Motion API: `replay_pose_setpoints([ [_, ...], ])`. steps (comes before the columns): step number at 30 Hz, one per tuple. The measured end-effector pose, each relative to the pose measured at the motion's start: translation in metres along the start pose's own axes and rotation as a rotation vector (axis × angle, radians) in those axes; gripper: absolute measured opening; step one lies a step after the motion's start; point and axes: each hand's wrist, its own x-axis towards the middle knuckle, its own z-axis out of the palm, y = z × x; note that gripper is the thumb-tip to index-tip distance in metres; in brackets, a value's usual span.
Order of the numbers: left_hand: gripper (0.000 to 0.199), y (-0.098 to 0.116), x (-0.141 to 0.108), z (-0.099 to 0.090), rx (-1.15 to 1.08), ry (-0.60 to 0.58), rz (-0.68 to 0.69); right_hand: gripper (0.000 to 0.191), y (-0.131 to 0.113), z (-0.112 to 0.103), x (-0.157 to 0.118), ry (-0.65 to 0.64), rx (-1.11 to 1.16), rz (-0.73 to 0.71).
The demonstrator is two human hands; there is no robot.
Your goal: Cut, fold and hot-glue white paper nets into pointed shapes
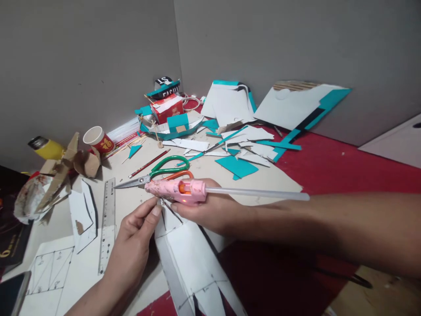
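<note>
Observed from beside the worker. Right hand [215, 215]: closed round a pink plastic glue gun [174, 189], body roughly level, a long translucent glue stick [259, 193] protruding from its rear, above the right forearm. Nozzle tip cannot be made out.

Left hand [134, 235]: thumb and fingers pinched together on the narrow far end of a long folded white card piece [189, 254]. The piece lies between the two hands, its near end running back toward the worker; dark lines and pointed flaps mark that end. Whether the right hand also touches the card: cannot tell.

Just beyond the hands: metal scissors with one green and one orange handle [143, 180], partly behind the gun. Farther beyond: a slim red pencil [148, 164], then a small teal-and-white card boat [178, 123]. Beyond the right hand, a flat teal card scrap [236, 166].

Left of the left hand: a clear straight ruler [108, 219]; past it, a white card cutout with a dark edge [87, 210].
</note>
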Motion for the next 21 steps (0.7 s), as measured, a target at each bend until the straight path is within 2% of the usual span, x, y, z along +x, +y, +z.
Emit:
replay_pose_setpoints([
  [3, 0.043, 0.0022, 0.0001, 0.0018, -0.049, -0.03, -0.051, 0.05, 0.0016, 0.001, 0.0, 0.005, 0.06, 0.035],
  [7, 0.038, 0.0025, 0.0006, 0.0021, -0.06, -0.035, -0.055, 0.048, 0.0003, 0.0025, 0.0002, 0.008, 0.184, 0.005],
  [10, 0.037, 0.0019, 0.0009, 0.0019, -0.072, -0.003, -0.067, 0.046, -0.002, 0.0015, -0.0003, 0.002, 0.129, 0.025],
  [14, 0.039, 0.003, 0.0011, 0.0027, -0.099, 0.03, -0.079, 0.047, -0.0021, 0.0004, -0.0018, 0.046, 0.055, 0.12],
  [21, 0.031, 0.0098, 0.0005, 0.0056, -0.133, -0.008, -0.11, 0.048, -0.0016, 0.0003, 0.0006, -0.026, 0.214, -0.047],
])
